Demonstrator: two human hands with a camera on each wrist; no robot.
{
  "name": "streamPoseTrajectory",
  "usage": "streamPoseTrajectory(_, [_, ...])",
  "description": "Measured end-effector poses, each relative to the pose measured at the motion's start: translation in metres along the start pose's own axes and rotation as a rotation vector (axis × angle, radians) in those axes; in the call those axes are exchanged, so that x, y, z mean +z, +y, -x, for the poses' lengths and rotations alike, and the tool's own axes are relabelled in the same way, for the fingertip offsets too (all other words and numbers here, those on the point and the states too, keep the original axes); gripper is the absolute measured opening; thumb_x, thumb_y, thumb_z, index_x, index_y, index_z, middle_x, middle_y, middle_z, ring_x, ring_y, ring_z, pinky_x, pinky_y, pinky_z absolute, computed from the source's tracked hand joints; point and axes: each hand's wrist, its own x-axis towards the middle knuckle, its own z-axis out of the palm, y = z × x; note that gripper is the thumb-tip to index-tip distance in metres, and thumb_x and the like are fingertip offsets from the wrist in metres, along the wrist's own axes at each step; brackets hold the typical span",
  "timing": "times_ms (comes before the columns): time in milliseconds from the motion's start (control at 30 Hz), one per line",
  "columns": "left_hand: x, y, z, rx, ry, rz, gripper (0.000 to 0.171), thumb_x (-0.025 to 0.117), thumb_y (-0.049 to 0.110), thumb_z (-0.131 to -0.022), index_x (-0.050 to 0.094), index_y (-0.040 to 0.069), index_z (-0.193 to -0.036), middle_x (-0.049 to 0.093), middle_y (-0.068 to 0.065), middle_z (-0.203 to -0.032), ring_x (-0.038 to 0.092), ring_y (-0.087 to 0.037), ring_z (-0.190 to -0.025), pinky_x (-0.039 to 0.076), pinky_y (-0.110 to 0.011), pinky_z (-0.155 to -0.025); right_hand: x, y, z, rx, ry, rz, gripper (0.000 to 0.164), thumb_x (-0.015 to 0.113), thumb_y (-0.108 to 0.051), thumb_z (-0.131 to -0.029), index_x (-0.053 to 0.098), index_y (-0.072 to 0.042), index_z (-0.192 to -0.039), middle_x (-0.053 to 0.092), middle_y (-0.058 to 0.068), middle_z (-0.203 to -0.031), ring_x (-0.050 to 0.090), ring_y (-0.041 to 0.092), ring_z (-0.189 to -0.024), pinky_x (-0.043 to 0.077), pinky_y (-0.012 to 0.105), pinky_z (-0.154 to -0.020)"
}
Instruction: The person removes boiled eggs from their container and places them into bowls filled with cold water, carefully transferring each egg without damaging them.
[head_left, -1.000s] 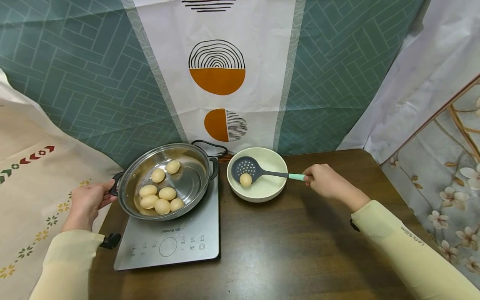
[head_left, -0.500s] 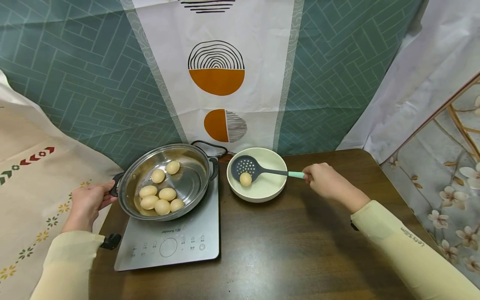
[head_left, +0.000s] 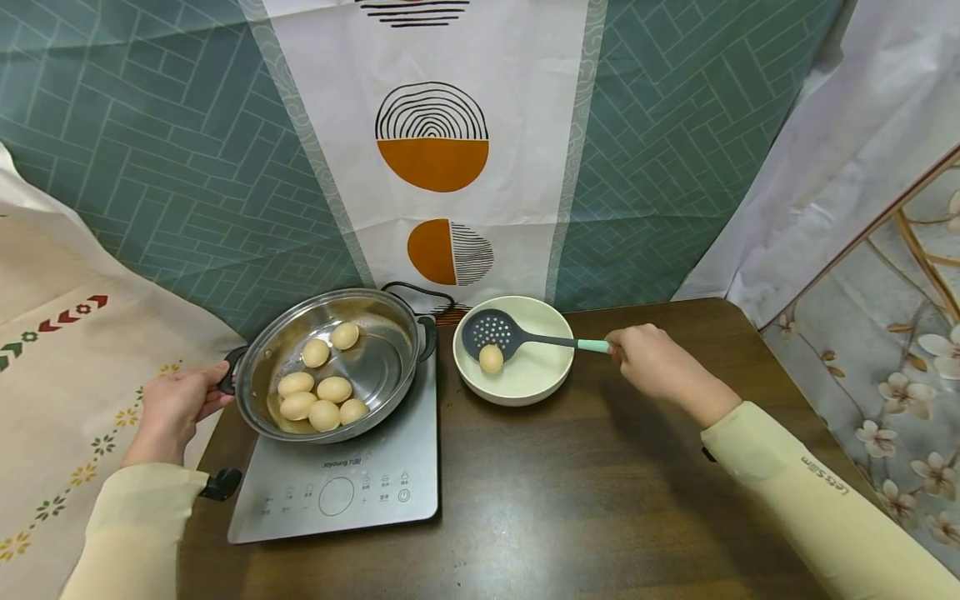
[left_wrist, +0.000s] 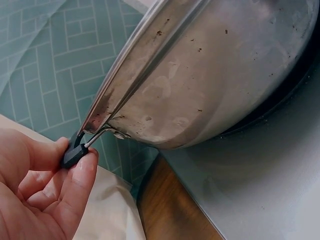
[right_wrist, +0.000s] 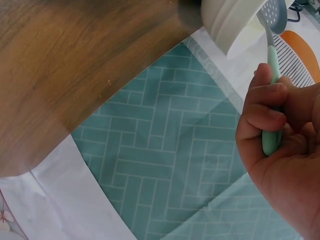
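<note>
My left hand (head_left: 174,408) pinches the black side handle (left_wrist: 75,154) of a steel pan (head_left: 390,400) between thumb and fingers. Inside the pan lie several pale brown eggs (head_left: 334,388), most of them gathered toward the near left. My right hand (head_left: 660,365) grips the mint-green handle (right_wrist: 271,142) of a slotted skimmer (head_left: 551,340). The skimmer's dark perforated head is over the cream bowl (head_left: 517,392), with one egg (head_left: 491,358) at its near edge. In the right wrist view the fingers curl round the handle.
Beneath the pan is a silver induction cooker (head_left: 375,492) with its touch panel toward me. A black cord (head_left: 420,289) runs behind the pan and bowl. The brown wooden table (head_left: 570,500) ends at a patterned cloth backdrop (head_left: 660,167).
Almost nothing differs. The skimmer's head has risen very slightly in the head view, while both hands keep their holds and the egg stays at its edge.
</note>
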Motion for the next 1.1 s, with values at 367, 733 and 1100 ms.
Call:
streamPoseTrajectory(367, [-0.0013, -0.0008, 0.0019, 0.005, -0.018, 0.013, 0.014, 0.07, 0.027, -0.084, 0.072, 0.022, -0.071, 0.068, 0.003, -0.064, 0.069, -0.015, -0.058, 0.06, -0.027, -0.057, -0.0024, 0.0025, 0.0011, 0.003, 0.048, 0.012, 0.018, 0.053, 0.004, -0.083, 0.06, -0.01, -0.073, 0.05, -0.002, -0.062, 0.045, 0.016, -0.058, 0.039, 0.027, -0.051])
streamPoseTrajectory(733, [-0.0014, -0.0016, 0.0037, -0.004, -0.015, 0.018, 0.014, 0.072, 0.028, -0.083, 0.072, 0.023, -0.07, 0.067, 0.003, -0.063, 0.068, -0.014, -0.056, 0.06, -0.027, -0.056, -0.0036, 0.0048, 0.002, 0.026, 0.052, 0.005, 0.017, 0.055, 0.003, -0.084, 0.061, -0.01, -0.074, 0.052, 0.0, -0.063, 0.045, 0.017, -0.058, 0.04, 0.028, -0.052])
streamPoseTrajectory(1100, [-0.0002, -0.0009, 0.0018, 0.011, -0.014, 0.023, 0.016, 0.07, 0.027, -0.084, 0.072, 0.022, -0.069, 0.067, 0.003, -0.062, 0.068, -0.013, -0.055, 0.06, -0.026, -0.056, -0.0053, 0.0063, 0.0026, 0.032, 0.062, -0.002, 0.018, 0.054, 0.003, -0.084, 0.06, -0.011, -0.073, 0.052, 0.0, -0.064, 0.045, 0.017, -0.058, 0.04, 0.028, -0.052])
